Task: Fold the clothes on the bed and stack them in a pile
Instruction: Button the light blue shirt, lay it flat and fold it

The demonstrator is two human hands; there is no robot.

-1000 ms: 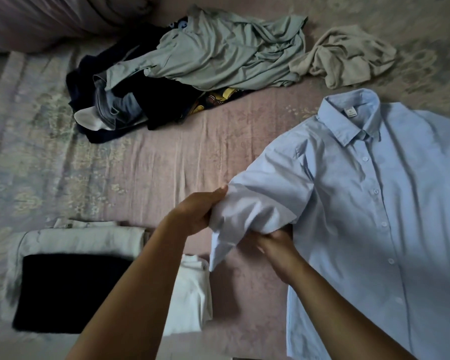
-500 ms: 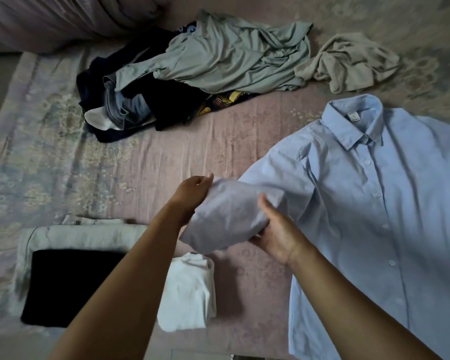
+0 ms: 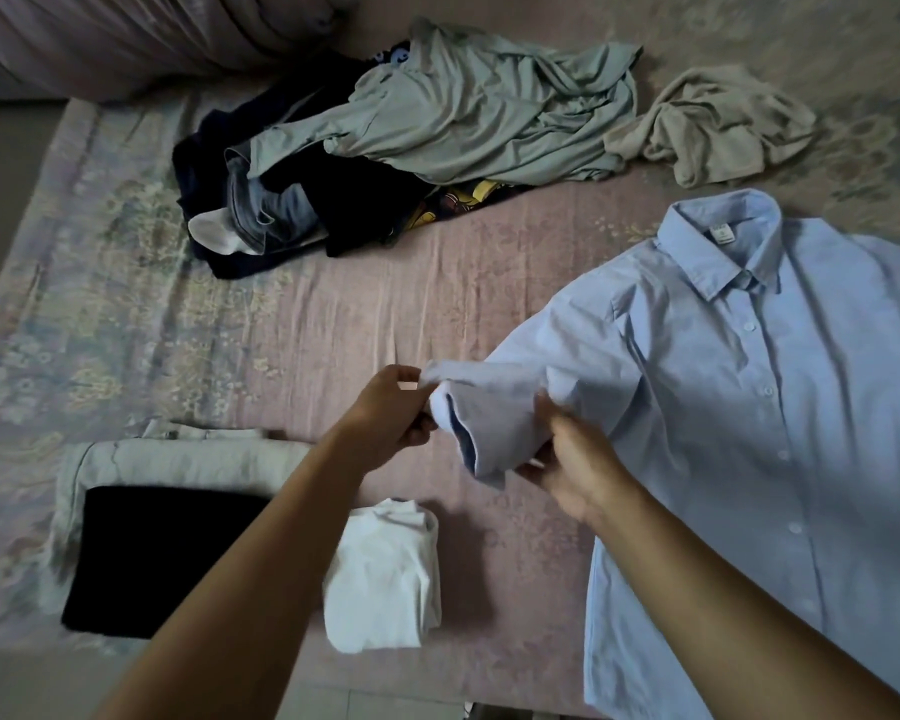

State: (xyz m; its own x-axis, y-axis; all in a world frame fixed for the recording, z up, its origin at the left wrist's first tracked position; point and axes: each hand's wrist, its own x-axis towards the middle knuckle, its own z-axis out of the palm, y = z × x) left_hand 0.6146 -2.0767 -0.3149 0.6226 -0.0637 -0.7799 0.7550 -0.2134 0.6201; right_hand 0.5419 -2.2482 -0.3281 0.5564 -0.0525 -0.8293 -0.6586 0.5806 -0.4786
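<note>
Shirt [image 3: 749, 433], crisp pale-blue woven cotton, its bunched sleeve pinched by left hand [image 3: 391, 413] and right hand [image 3: 572, 465] fingers

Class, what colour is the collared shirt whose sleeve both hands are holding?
Light blue; the shirt shows clearly in the head view, buttons down its front.

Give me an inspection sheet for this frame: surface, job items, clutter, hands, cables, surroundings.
Surface: bed sheet, pinkish floral, wrinkled.
Job's things: light blue shirt laid flat, buttoned, collar away; its sleeve lifted. Folded stack near left, black piece on top, white folded piece beside it.
Clutter: unfolded heap with green garment on dark clothes; beige garment apart.
Hands: left hand pinches the cuff end; right hand grips the sleeve.
Cables: nothing seen.
Surroundings: bedding roll at far edge.
</note>
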